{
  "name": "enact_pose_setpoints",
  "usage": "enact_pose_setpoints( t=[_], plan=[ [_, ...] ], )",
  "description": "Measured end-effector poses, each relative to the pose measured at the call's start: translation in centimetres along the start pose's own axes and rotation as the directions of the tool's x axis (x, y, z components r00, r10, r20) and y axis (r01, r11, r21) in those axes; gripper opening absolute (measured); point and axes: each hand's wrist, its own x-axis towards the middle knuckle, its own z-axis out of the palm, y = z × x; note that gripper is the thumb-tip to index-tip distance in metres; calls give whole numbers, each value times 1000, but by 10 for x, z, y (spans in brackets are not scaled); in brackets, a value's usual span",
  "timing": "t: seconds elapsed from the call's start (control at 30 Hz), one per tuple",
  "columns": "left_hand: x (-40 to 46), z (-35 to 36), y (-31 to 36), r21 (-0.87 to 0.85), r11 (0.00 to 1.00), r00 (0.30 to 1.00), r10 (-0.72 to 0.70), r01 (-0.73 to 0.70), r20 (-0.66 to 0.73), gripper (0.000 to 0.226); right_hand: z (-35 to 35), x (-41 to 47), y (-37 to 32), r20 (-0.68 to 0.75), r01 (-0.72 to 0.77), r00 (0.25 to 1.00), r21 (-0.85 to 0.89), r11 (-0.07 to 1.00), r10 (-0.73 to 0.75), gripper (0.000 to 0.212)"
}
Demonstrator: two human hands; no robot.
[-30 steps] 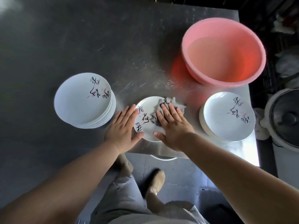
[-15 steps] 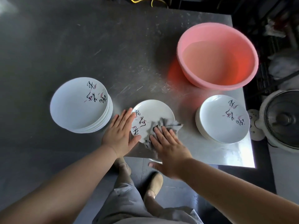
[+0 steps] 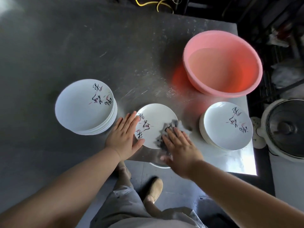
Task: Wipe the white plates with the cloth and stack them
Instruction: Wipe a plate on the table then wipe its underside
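A single white plate (image 3: 156,119) lies on the tabletop (image 3: 82,46) near its front edge, between two plate stacks. The right hand (image 3: 179,145), fingers straight, presses a grey cloth (image 3: 171,127) onto its right side. The left hand (image 3: 123,137) lies flat, grip unclosed, against the plate's left rim.

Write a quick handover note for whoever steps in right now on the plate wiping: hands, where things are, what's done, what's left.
Left hand: flat, fingers straight, steadying the left rim of the middle plate.
Right hand: flat, pressing the grey cloth onto that plate's right side.
Left stack and right stack sit either side; pink basin behind.
Done: wiping is under way on the middle plate.
Left: finish it and stack it. Which stack is the wiped one cannot be told from the head view.
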Motion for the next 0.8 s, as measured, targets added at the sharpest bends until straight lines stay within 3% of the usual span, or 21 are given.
enact_pose_setpoints(
  t=[0.1, 0.2, 0.3, 0.43, 0.57, 0.7, 0.8],
  plan=[
    [0, 0, 0, -3, 1000, 1000, 6, -7, -8, 89, -8, 14, 13, -20, -60, 998, -19, 998, 60, 94],
    [1, 4, -1, -12, 1000, 1000, 20, -20, -18, 89, 12, -6, -1, 30, 41, 999, -36, 999, -39, 104],
    [0, 8, -2, -8, 1000, 999, 20, -20, -33, 92, 13, -3, 12, 5, 93, 996, -50, 994, -93, 98],
    [0, 6, -4, 3, 998, 998, 58, -58, -28, 97, -8, 31, 33, -98, -9, 995, -19, 1000, 7, 86],
    [-3, 3, -2, -27, 995, 995, 93, -94, -42, 93, 13, 12, -6, -83, -157, 984, 19, 987, 158, 97],
    [-4, 1, 2, -20, 998, 995, 66, -67, -69, 93, 35, -11, -54, -8, -123, 992, 124, 985, 125, 104],
    [-5, 1, 6, -17, 999, 991, 48, -51, -124, 83, 18, 12, -27, -85, -134, 985, 160, 978, 149, 97]
  ],
)
